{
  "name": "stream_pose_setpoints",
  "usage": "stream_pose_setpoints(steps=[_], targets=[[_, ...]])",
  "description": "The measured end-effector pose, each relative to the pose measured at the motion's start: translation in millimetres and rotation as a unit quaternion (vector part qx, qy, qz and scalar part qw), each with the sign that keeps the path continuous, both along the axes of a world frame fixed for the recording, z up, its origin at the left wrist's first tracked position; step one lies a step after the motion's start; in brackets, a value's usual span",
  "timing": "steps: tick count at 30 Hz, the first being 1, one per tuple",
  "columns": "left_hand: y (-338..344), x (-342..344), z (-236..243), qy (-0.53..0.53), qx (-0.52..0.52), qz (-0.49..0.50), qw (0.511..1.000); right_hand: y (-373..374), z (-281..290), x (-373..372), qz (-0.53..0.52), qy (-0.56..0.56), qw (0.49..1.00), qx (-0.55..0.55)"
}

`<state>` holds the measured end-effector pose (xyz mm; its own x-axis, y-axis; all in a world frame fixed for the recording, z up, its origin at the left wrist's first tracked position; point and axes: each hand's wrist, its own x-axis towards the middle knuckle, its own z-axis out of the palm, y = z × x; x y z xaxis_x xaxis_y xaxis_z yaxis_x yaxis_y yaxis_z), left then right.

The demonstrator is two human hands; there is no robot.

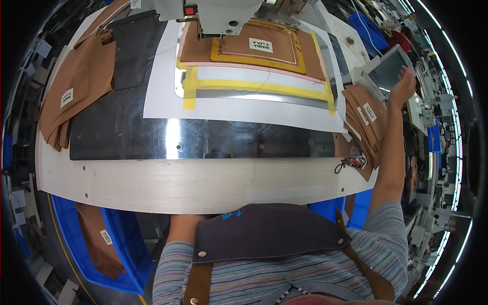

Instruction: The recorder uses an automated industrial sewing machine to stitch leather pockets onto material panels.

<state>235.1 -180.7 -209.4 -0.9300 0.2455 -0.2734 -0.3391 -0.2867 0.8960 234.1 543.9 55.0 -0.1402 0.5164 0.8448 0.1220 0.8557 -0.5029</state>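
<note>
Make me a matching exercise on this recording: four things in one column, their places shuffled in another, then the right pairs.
Things:
1. Person's right hand
2. Yellow rectangular frame
3. Blue plastic bin at the picture's lower left
4. Stack of flat brown pieces with a white label

Places:
A. Partly hidden behind the white machine head
B. On the left side of the pale table
C. By the right side of the grey-framed screen, contact unclear
D. Below the table's front edge

Right pairs: 1-C, 2-A, 3-D, 4-B
</note>
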Motion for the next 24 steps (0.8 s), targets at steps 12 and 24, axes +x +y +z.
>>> stream_pose_setpoints(steps=[12, 24], targets=[[-49, -3, -7, -0.032, 0.063, -0.097, 0.993, -313, -63, -168, 0.395, -0.392, 0.821, 0.125], [-160, 0, 59, -0.017, 0.175, -0.202, 0.963, -314, -89, -198, 0.435, -0.359, 0.825, 0.02]])
